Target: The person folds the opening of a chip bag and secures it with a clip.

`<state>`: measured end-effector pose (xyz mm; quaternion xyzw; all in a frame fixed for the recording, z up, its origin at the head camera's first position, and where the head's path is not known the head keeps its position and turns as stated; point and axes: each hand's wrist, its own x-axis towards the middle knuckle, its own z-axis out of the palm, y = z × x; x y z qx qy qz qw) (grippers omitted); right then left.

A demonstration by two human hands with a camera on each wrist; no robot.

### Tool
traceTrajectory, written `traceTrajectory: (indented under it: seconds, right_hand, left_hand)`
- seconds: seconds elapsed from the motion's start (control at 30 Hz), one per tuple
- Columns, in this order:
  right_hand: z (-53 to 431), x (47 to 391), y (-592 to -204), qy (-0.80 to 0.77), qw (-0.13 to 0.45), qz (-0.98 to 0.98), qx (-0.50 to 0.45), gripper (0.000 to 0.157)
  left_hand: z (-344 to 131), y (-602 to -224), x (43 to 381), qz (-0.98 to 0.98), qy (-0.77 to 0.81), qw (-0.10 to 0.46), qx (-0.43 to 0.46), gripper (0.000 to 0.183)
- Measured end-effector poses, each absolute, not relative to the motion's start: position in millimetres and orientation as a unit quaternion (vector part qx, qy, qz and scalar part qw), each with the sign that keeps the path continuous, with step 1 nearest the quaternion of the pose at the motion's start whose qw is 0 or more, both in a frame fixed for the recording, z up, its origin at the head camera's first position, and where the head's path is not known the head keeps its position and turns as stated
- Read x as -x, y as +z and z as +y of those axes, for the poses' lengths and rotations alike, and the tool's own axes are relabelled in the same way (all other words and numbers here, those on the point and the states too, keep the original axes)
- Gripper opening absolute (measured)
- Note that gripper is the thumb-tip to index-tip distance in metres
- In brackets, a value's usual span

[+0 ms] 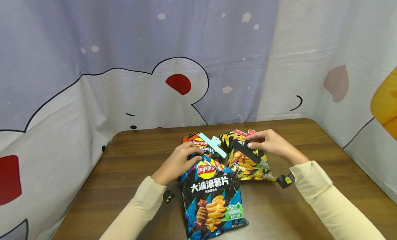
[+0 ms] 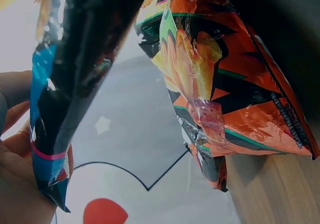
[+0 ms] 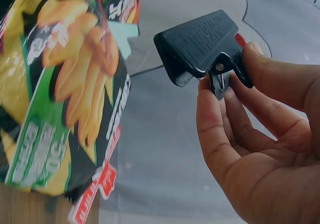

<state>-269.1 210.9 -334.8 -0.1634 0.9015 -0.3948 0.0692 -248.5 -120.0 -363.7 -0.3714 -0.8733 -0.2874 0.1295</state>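
My left hand [image 1: 182, 161] pinches the top edge of a blue-and-black bag of potato chips [image 1: 214, 195], which faces me. The left wrist view shows this chip bag [image 2: 75, 79] edge-on beside the left hand [image 2: 17, 149]. Between thumb and fingers, my right hand [image 3: 260, 129] squeezes the handles of a black bag clip [image 3: 200, 42], whose long gripping edges stand parted with nothing between them. From the head, the black clip [image 1: 247, 152] overlaps a yellow-and-black chip bag [image 1: 243, 164].
Behind the blue bag, an orange chip bag [image 1: 195, 138] carries a mint-green clip [image 1: 214, 143]. A red clip [image 1: 243, 132] is at the top of the yellow bag. The wooden table [image 1: 136, 157] ends at a patterned curtain [image 1: 124, 95].
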Motion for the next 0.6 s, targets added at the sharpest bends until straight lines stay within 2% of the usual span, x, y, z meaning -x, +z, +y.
traceTrajectory:
  seconds: [0.23,0.6]
  right_hand:
    - [196,270,-335,-0.407,0.084,0.892,0.177,0.035]
    - [175,271,-335,-0.398,0.068,0.887,0.225,0.031]
  left_hand:
    - [-118,-363,249,-0.872,-0.288,0.131,0.373,0.018]
    - [-117,-364,249,-0.869,-0.289,0.141,0.376,0.017]
